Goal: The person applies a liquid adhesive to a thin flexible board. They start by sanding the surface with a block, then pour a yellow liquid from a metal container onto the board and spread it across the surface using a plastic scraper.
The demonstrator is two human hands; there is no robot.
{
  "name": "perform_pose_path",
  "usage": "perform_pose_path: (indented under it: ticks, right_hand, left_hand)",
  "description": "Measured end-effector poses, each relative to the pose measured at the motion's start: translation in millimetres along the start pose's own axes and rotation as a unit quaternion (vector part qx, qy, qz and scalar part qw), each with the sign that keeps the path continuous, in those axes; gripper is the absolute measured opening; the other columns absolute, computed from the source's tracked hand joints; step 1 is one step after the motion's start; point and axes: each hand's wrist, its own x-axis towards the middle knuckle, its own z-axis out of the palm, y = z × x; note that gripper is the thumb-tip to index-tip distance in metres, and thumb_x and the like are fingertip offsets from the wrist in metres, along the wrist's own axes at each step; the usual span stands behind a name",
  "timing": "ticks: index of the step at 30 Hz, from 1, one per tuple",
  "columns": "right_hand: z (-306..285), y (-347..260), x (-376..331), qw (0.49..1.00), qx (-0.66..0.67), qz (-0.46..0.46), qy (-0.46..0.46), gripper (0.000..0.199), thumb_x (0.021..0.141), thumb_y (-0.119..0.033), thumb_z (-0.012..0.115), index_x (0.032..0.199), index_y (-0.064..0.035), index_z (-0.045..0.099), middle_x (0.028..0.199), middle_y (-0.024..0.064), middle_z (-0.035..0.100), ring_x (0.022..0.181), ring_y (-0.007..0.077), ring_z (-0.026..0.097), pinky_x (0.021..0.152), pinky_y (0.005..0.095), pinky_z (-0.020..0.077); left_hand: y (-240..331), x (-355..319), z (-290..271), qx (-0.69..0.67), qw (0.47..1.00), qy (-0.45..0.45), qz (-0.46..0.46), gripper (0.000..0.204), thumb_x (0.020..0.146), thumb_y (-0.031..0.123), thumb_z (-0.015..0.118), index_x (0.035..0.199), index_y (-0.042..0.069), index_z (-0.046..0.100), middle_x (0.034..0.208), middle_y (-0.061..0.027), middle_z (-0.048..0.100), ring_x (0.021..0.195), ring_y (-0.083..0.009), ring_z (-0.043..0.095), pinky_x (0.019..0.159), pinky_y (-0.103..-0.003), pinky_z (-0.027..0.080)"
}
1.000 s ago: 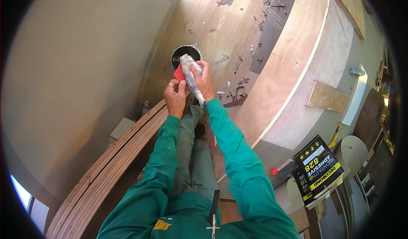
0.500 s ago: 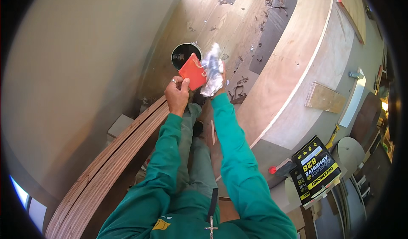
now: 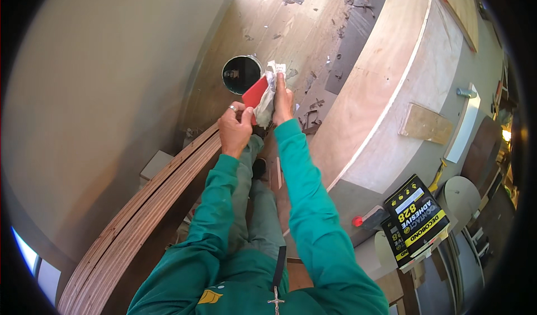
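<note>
My left hand (image 3: 234, 128) grips the lower end of a flat red scraper (image 3: 254, 93), a ring on one finger. My right hand (image 3: 282, 102) presses a crumpled white rag (image 3: 266, 101) against the scraper's right side. Both arms wear green sleeves and are held out in front of me above my legs. Just beyond the hands, a round open tin (image 3: 241, 74) with a dark inside stands on the wooden floor.
A stack of curved plywood strips (image 3: 140, 214) leans along the grey wall at left. A large curved plywood counter (image 3: 391, 85) runs at right. Black and yellow adhesive cans (image 3: 417, 220) stand at lower right. Scraps litter the floor (image 3: 313, 35).
The rag has slid along the red scraper: first at its top with both hands close, then bunched at its right side, now pressed along the right edge. The hands stayed in about the same place.
</note>
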Motion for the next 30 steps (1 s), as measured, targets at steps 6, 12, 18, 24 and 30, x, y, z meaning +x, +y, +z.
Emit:
perform_pose_path:
  ticks: [6,12,18,24,30]
  right_hand:
    - [4,1,-14,0.957,-0.088,-0.209,-0.181,0.058,0.096,-0.052,0.064,0.122,0.0003,0.066,0.108,0.0063,0.071,0.094,0.0131,0.064,0.085,0.0307,0.0522]
    - [10,5,-2,0.995,-0.012,-0.079,-0.066,0.052,0.094,-0.050,0.068,0.100,0.0023,0.073,0.090,0.0052,0.071,0.079,0.0125,0.062,0.071,0.0310,0.0515]
    - [-1,33,19,0.982,0.185,0.027,-0.024,0.056,0.093,-0.053,0.068,0.108,0.0009,0.067,0.088,0.0116,0.071,0.075,0.0228,0.069,0.065,0.0405,0.0588]
    - [-48,46,40,0.932,0.357,0.015,-0.054,0.058,0.093,-0.055,0.067,0.114,-0.0004,0.064,0.098,0.0099,0.069,0.083,0.0259,0.070,0.070,0.0429,0.0601]
    - [-11,26,-34,0.957,-0.077,-0.220,-0.170,0.054,0.097,-0.047,0.065,0.124,-0.0002,0.063,0.101,0.0085,0.071,0.091,0.0154,0.065,0.078,0.0350,0.0539]
  left_hand:
    - [3,6,-7,0.107,0.990,0.027,0.086,0.009,0.093,0.006,0.065,0.089,-0.001,0.063,0.071,-0.0062,0.066,0.066,-0.0094,0.063,0.062,-0.030,0.050]
    - [9,-8,-7,0.015,1.000,-0.017,0.021,0.008,0.093,0.006,0.066,0.088,0.000,0.062,0.069,-0.0048,0.065,0.062,-0.0092,0.060,0.059,-0.029,0.048]
    - [6,2,-11,0.041,0.999,0.002,0.012,0.013,0.092,0.009,0.070,0.085,0.000,0.063,0.065,-0.0022,0.062,0.059,-0.0071,0.057,0.056,-0.027,0.046]
    - [-5,3,-9,-0.007,1.000,-0.017,-0.022,0.011,0.090,0.008,0.070,0.086,0.000,0.064,0.067,-0.0070,0.065,0.062,-0.0123,0.063,0.060,-0.031,0.050]
    - [-16,16,-12,-0.033,0.994,0.084,0.064,0.010,0.092,0.007,0.067,0.087,0.000,0.063,0.071,-0.0057,0.063,0.064,-0.0084,0.058,0.060,-0.029,0.048]
